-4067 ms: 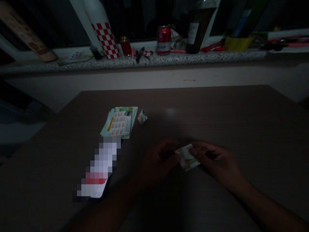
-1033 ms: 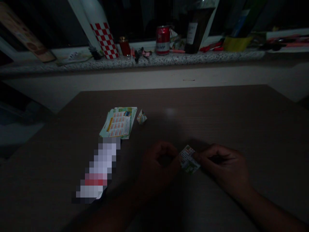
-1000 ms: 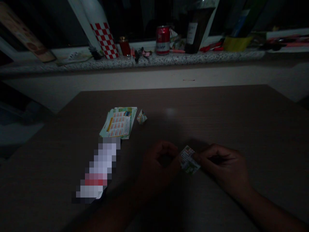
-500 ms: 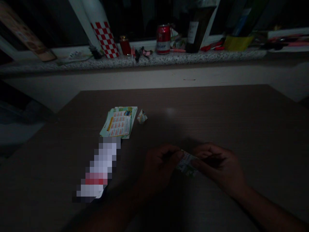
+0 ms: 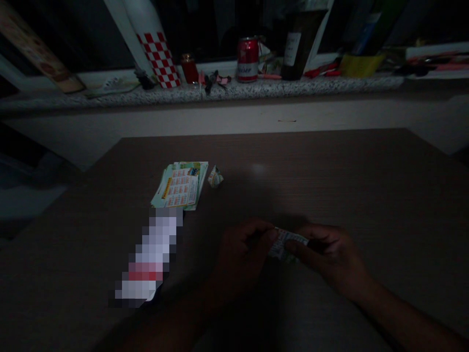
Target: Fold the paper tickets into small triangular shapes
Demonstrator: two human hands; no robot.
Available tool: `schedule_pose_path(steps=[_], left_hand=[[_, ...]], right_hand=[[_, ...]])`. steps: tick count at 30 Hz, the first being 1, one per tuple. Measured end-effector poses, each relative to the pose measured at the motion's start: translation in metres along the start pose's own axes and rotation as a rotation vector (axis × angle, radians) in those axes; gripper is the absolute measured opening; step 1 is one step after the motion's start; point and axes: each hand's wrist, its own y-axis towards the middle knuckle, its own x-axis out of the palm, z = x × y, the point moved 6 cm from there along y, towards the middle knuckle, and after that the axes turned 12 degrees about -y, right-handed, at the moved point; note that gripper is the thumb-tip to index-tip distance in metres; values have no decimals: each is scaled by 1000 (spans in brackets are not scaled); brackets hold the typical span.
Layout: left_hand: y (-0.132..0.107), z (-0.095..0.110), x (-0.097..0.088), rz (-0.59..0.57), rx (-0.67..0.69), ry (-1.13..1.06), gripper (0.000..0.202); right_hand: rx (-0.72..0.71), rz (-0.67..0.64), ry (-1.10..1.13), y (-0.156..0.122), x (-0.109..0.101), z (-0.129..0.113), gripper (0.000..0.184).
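Between my two hands is a small piece of printed paper point(image 5: 280, 245), pale with green at its lower edge and apparently folded. My left hand point(image 5: 245, 254) pinches its left end between thumb and fingers. On the right side, my right hand point(image 5: 331, 252) grips it, the thumb lying across its face and the fingers behind. Farther back on the table sits a small folded paper piece point(image 5: 215, 177) with points. Beside it lies a stack of printed paper sheets point(image 5: 181, 186), light green with number grids. The dim light hides the paper's fine creases.
A phone-like device point(image 5: 154, 254) with a blurred bright screen lies left of my hands on the brown table point(image 5: 330, 171). Behind, a granite windowsill point(image 5: 220, 93) holds a checkered bottle point(image 5: 161, 58), a red can point(image 5: 247, 58), a dark container point(image 5: 298, 49) and a yellow pot point(image 5: 361, 65).
My right thumb has slid left along the paper, and the fingers behind have shifted. More of the paper's upper right edge shows. My left hand stays nearly still.
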Motion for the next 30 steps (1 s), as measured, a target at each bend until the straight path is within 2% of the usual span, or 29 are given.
schedule_pose_path(steps=[3,8,14,21,27,30], left_hand=[[0,-2,-4,34,6,-22,18],[0,-2,-4,36,-5,-54,17],[0,-2,-7,76,-14,-112,15],[3,-4,-7,72,-86,-140,12],[4,-1,-7,48,-56,-170,16],[4,-3,-6,41,-48,-165,18]], right_hand=[[15,-18,32,0,0,-2,18],[-4,41,13,0,-4,-5,18],[-16,22,21,0,-6,-2,22],[-31,51,-34,1,-10,-4,24],[-23,-69,41,0,0,-1,18],[-23,-84,14,-1,4,1,19]])
